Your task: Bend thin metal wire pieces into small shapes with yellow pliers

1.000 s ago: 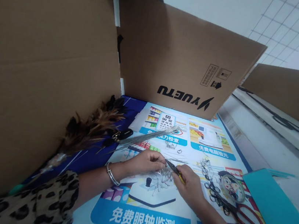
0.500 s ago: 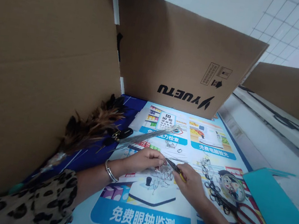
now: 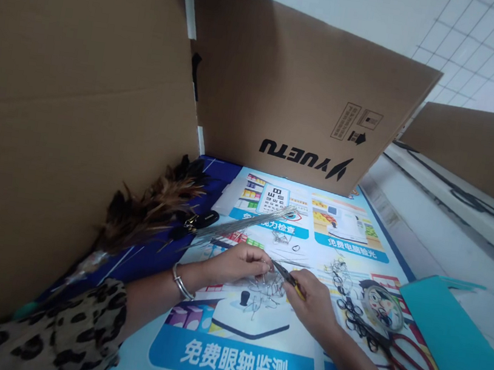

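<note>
My left hand is closed in a pinch on a thin piece of wire, much of it hidden by the fingers. My right hand is wrapped round pliers with dark jaws and yellow-and-black handles. Their tips meet the wire right beside my left fingertips. Below and between the hands, a loose cluster of bent wire pieces lies on the printed table cover. Behind my left hand a bundle of long straight wires lies slantwise.
Feathers lie at left along a cardboard wall; another cardboard panel stands behind. At right are red-handled scissors, small black rings, a clear round container, more bent wires and a turquoise folder.
The pliers have turned very slightly in my right hand, with less of the yellow handle showing. My left hand keeps its pinch in nearly the same spot.
</note>
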A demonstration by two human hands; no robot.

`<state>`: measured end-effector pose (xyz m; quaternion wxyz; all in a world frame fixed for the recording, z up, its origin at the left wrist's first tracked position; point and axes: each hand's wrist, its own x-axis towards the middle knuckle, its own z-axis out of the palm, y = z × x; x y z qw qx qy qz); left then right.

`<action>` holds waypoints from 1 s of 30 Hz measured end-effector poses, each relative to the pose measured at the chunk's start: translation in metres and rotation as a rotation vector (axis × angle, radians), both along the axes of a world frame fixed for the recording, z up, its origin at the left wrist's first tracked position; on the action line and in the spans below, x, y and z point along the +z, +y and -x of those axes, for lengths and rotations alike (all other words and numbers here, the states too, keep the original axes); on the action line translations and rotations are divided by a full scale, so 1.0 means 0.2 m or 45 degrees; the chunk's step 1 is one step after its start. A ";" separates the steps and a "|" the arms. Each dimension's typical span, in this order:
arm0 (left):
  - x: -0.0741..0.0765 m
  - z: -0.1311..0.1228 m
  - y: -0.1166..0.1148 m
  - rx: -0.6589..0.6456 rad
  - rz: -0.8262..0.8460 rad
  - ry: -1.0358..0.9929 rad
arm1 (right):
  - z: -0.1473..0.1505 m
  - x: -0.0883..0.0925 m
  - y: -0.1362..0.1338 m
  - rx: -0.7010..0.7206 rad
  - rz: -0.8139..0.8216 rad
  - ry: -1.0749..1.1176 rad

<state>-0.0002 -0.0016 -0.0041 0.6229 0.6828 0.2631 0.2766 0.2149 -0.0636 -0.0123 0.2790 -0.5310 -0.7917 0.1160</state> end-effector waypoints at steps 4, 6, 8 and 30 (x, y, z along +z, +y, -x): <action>0.00 0.00 0.00 0.002 -0.051 0.058 | 0.00 -0.01 0.00 -0.006 0.006 0.014; -0.01 0.00 0.00 0.003 -0.080 0.076 | 0.01 -0.02 0.00 -0.007 -0.010 0.030; -0.01 -0.01 -0.01 0.009 -0.083 0.083 | 0.01 -0.02 0.00 -0.012 -0.015 0.045; -0.06 -0.04 -0.05 0.135 0.198 -0.148 | 0.04 0.01 -0.02 -0.075 0.101 0.127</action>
